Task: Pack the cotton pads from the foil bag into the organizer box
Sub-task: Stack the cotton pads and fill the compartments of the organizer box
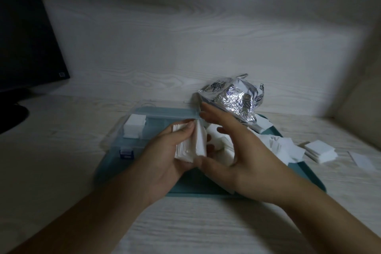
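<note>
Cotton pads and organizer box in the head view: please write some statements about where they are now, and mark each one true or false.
1. The left hand grips a stack of cotton pads. True.
2. The organizer box already holds a stack of pads in its far-left compartment. True.
3. The foil bag lies left of the box. False: it sits at the right, behind the tray.
4. The right hand holds the foil bag. False: its fingers are spread beside the gripped stack.
5. All loose pads are on the tray. False: some pads lie on the table at the right.
</note>
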